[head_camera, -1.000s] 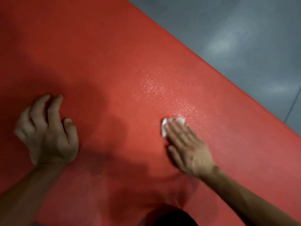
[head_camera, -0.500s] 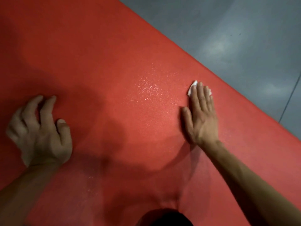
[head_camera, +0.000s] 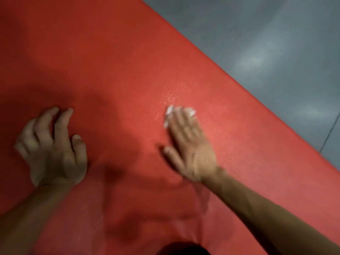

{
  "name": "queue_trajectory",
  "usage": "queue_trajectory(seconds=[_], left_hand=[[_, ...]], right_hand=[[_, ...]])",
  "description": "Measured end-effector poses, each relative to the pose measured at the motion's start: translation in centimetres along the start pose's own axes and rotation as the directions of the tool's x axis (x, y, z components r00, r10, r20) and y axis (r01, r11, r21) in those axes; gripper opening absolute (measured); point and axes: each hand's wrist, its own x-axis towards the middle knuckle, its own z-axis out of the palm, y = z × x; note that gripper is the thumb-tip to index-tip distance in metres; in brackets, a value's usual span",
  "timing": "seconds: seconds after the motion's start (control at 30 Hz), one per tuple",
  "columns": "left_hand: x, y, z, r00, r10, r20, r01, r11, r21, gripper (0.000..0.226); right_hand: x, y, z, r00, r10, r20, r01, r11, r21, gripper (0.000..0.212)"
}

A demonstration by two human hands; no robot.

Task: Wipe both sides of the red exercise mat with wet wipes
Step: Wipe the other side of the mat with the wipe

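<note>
The red exercise mat (head_camera: 103,57) fills most of the view and lies flat on the floor. My right hand (head_camera: 189,144) lies flat on it with straight fingers, pressing a white wet wipe (head_camera: 170,112) against the mat; only the wipe's edges show past the fingertips. The hand is blurred by motion. A damp, glistening patch shows just above the wipe. My left hand (head_camera: 53,146) rests on the mat at the left on its fingertips, fingers bent, holding nothing.
Grey floor (head_camera: 266,43) lies beyond the mat's diagonal right edge, with a thin dark seam line (head_camera: 329,133) at the far right. A dark shape (head_camera: 184,251) shows at the bottom middle, and my shadow falls across the mat's middle.
My right hand has slid the wipe back from the mat's right edge toward the middle. My left hand has stayed planted in the same place.
</note>
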Motion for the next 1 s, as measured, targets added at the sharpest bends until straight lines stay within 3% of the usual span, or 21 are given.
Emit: queue_trajectory(seconds=[0.07, 0.1, 0.17, 0.23, 0.27, 0.33, 0.4, 0.47, 0.53, 0.6, 0.67, 0.7, 0.8, 0.87, 0.93, 1.0], left_hand=[[0.1, 0.1, -0.1, 1.0, -0.006, 0.008, 0.006, 1.0, 0.001, 0.057], [0.1, 0.1, -0.1, 1.0, 0.002, 0.006, -0.002, 1.0, 0.009, 0.057], [0.0, 0.2, -0.2, 1.0, 0.009, -0.004, -0.009, 0.999, 0.034, 0.056], [0.0, 0.1, -0.2, 1.0, 0.014, -0.008, -0.014, 0.998, 0.055, 0.056], [0.0, 0.2, -0.3, 1.0, 0.018, -0.006, -0.017, 0.999, 0.051, 0.057], [0.1, 0.1, -0.4, 1.0, 0.025, -0.001, -0.025, 0.998, 0.05, 0.056], [0.0, 0.1, -0.4, 1.0, 0.026, -0.001, -0.026, 0.998, 0.06, 0.056], [0.1, 0.1, -0.5, 1.0, 0.022, 0.003, -0.022, 0.998, 0.055, 0.057], [0.1, 0.4, -0.6, 1.0, 0.013, 0.011, -0.014, 0.999, 0.05, 0.057], [0.2, 0.4, -0.6, 1.0, 0.0, 0.008, 0.0, 0.999, 0.051, 0.058], [0.1, 0.4, -0.6, 1.0, 0.008, 0.003, -0.008, 0.998, 0.059, 0.057], [0.1, 0.4, -0.6, 1.0, 0.01, 0.002, -0.011, 0.998, 0.058, 0.057], [0.1, 0.4, -0.7, 1.0, 0.01, -0.008, -0.009, 0.998, 0.059, 0.056], [0.1, 0.4, -0.6, 1.0, 0.012, -0.01, -0.012, 0.998, 0.059, 0.056], [0.1, 0.3, -0.5, 1.0, 0.013, -0.004, -0.012, 0.998, 0.058, 0.056], [0.2, 0.1, -0.5, 1.0, 0.01, 0.008, -0.011, 0.998, 0.066, 0.057]], right_hand=[[-0.4, -0.4, 0.1, 0.983, -0.163, 0.085, 0.169, 0.983, -0.074, 0.071], [0.3, 0.8, -0.2, 0.987, -0.15, 0.057, 0.155, 0.982, -0.108, 0.069], [2.3, 4.3, -1.0, 0.994, 0.086, -0.069, -0.093, 0.989, -0.111, 0.066], [4.2, 7.0, -2.3, 0.897, 0.382, -0.224, -0.4, 0.916, -0.039, 0.066], [4.8, 7.0, -2.5, 0.849, 0.458, -0.263, -0.475, 0.88, -0.001, 0.068], [5.0, 4.3, -1.5, 0.896, 0.364, -0.252, -0.369, 0.929, 0.029, 0.069], [3.7, -0.1, -0.2, 0.993, 0.066, -0.099, -0.064, 0.998, 0.024, 0.069], [2.9, -1.0, -0.2, 0.986, -0.161, 0.042, 0.163, 0.985, -0.055, 0.068], [4.6, 2.2, -0.9, 0.99, -0.137, -0.028, 0.134, 0.987, -0.093, 0.061], [7.5, 6.1, -2.3, 0.968, 0.159, -0.195, -0.173, 0.983, -0.056, 0.059], [9.6, 6.8, -3.1, 0.867, 0.417, -0.272, -0.432, 0.902, 0.007, 0.066], [10.1, 5.7, -2.8, 0.881, 0.391, -0.266, -0.406, 0.914, -0.001, 0.068], [9.4, 1.6, -1.3, 0.997, -0.006, -0.076, -0.002, 0.994, -0.105, 0.07], [9.4, 3.0, -1.7, 0.995, -0.064, -0.071, 0.054, 0.989, -0.139, 0.065], [9.1, 6.1, -2.6, 0.974, 0.135, -0.18, -0.158, 0.98, -0.121, 0.06], [7.0, 9.1, -3.4, 0.896, 0.384, -0.222, -0.404, 0.914, -0.047, 0.063]])
